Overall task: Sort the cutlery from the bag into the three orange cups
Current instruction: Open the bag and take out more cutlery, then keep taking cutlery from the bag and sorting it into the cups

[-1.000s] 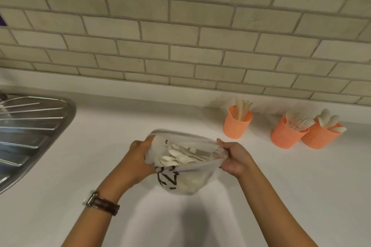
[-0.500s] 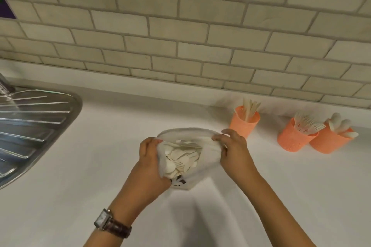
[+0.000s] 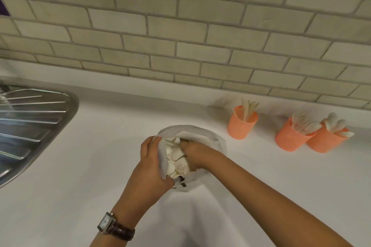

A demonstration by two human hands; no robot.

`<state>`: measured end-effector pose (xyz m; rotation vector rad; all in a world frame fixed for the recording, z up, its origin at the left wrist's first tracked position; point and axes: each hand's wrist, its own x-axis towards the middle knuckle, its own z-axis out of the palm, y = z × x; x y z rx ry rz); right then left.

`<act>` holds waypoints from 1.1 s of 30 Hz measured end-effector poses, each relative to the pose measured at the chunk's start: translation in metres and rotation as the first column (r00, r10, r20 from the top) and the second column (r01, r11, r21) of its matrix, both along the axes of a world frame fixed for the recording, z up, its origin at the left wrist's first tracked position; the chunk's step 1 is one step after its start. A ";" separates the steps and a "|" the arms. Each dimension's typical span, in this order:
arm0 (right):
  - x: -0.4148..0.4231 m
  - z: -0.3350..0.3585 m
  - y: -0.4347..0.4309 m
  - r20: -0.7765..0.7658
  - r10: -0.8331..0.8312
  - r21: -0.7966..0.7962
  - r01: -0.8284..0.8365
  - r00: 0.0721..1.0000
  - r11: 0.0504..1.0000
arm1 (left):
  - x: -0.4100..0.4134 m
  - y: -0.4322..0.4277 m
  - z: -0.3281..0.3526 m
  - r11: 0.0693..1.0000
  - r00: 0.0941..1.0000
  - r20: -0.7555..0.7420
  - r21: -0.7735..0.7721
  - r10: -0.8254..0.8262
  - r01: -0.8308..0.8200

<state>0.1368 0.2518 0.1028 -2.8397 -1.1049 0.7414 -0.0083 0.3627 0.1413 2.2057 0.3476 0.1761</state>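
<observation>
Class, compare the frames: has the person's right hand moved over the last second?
Yes. The right hand went leftward, away from the leftmost orange cup, into the bag.

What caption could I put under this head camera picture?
Left hand grips the bag open while the right hand reaches into its cutlery, beside three part-filled orange cups.

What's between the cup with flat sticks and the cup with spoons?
In the head view, the fork cup stands between them, close beside the spoon cup, with bare counter toward the stick cup.
</observation>
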 end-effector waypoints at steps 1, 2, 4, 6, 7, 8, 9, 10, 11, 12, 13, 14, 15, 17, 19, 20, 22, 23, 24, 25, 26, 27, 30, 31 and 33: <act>0.005 -0.002 0.002 -0.013 0.003 0.011 -0.003 1.000 1.000 | 0.001 0.000 0.000 1.000 1.000 -0.001 0.007 0.000 0.000; 0.009 -0.004 0.001 -0.017 0.018 0.030 -0.017 1.000 0.999 | 0.001 0.000 0.001 1.000 1.000 -0.002 0.014 -0.002 0.002; 0.015 -0.002 0.000 -0.023 0.061 0.056 -0.059 0.998 0.997 | 0.003 0.002 0.000 1.000 1.000 -0.003 0.023 -0.001 0.001; 0.016 0.001 -0.002 -0.067 0.079 0.099 -0.072 0.995 0.993 | 0.004 0.003 0.000 1.000 1.000 0.005 0.026 0.004 -0.004; 0.016 0.003 -0.004 -0.087 0.087 0.115 -0.077 0.992 0.990 | 0.005 0.004 -0.001 1.000 1.000 0.010 0.021 0.006 -0.006; 0.016 0.005 -0.004 -0.095 0.099 0.125 -0.086 0.991 0.988 | 0.005 0.004 0.000 1.000 1.000 0.016 0.016 0.006 -0.006; 0.017 0.004 -0.005 -0.101 0.103 0.126 -0.090 0.989 0.988 | 0.005 0.005 -0.001 1.000 1.000 0.022 0.011 0.003 -0.003; 0.018 0.003 -0.006 -0.111 0.112 0.122 -0.098 0.987 0.988 | 0.005 0.005 -0.001 1.000 1.000 0.029 0.008 -0.001 0.001; 0.017 0.003 -0.007 -0.120 0.117 0.116 -0.103 0.986 0.988 | 0.005 0.006 -0.001 1.000 0.999 0.032 0.004 -0.003 0.003; 0.017 0.002 -0.007 -0.129 0.125 0.116 -0.111 0.984 0.987 | 0.005 0.006 -0.001 1.000 0.999 0.032 0.001 -0.005 0.005; 0.018 0.002 -0.007 -0.132 0.131 0.123 -0.115 0.983 0.986 | 0.006 0.007 -0.001 1.000 1.000 0.028 -0.001 -0.006 0.006; 0.019 0.002 -0.007 -0.130 0.134 0.127 -0.118 0.982 0.985 | 0.006 0.008 0.000 1.000 1.000 0.028 -0.003 -0.006 0.007; 0.019 0.003 -0.006 -0.120 0.141 0.131 -0.126 0.983 0.983 | 0.006 0.010 0.001 1.000 0.999 0.031 -0.008 -0.007 0.007; 0.018 0.009 -0.005 -0.104 0.161 0.116 -0.149 0.981 0.982 | 0.006 0.013 0.004 1.000 0.999 0.039 -0.017 -0.009 0.009; 0.019 0.016 -0.006 -0.111 0.158 0.117 -0.145 0.981 0.982 | 0.006 0.016 0.008 1.000 0.999 0.036 -0.004 -0.017 0.017; 0.020 0.019 -0.007 -0.110 0.156 0.136 -0.141 0.982 0.981 | 0.005 0.018 0.010 1.000 0.999 0.031 0.011 -0.019 0.019; 0.019 0.028 -0.011 -0.102 0.139 0.159 -0.122 0.985 0.980 | 0.005 0.021 0.012 0.999 1.000 0.018 0.038 -0.019 0.019; 0.018 0.033 -0.013 -0.107 0.125 0.164 -0.106 0.986 0.981 | 0.005 0.023 0.013 0.999 1.000 0.012 0.046 -0.017 0.017; 0.017 0.038 -0.015 -0.112 0.116 0.176 -0.095 0.987 0.980 | 0.005 0.025 0.014 0.999 1.000 0.005 0.052 -0.015 0.015; 0.016 0.041 -0.017 -0.105 0.108 0.183 -0.087 0.989 0.979 | 0.006 0.026 0.014 0.998 1.000 -0.004 0.057 -0.014 0.014; 0.015 0.044 -0.018 -0.080 0.102 0.192 -0.085 0.992 0.978 | 0.006 0.027 0.015 0.998 1.000 -0.013 0.062 -0.013 0.013; 0.013 0.048 -0.019 -0.051 0.091 0.186 -0.080 0.995 0.979 | 0.006 0.029 0.015 0.998 1.000 -0.021 0.066 -0.009 0.010; 0.007 0.057 -0.019 0.057 0.055 0.193 -0.065 0.997 0.979 | 0.005 0.037 0.018 0.996 0.998 -0.064 0.086 0.018 -0.013; 0.006 0.062 -0.020 0.091 0.058 0.237 -0.078 0.994 0.968 | 0.004 0.040 0.019 0.995 0.996 -0.080 0.095 0.024 -0.016; 0.002 0.074 -0.022 0.112 0.043 0.367 -0.082 0.993 0.926 | 0.003 0.045 0.021 0.995 0.994 -0.106 0.102 0.022 -0.011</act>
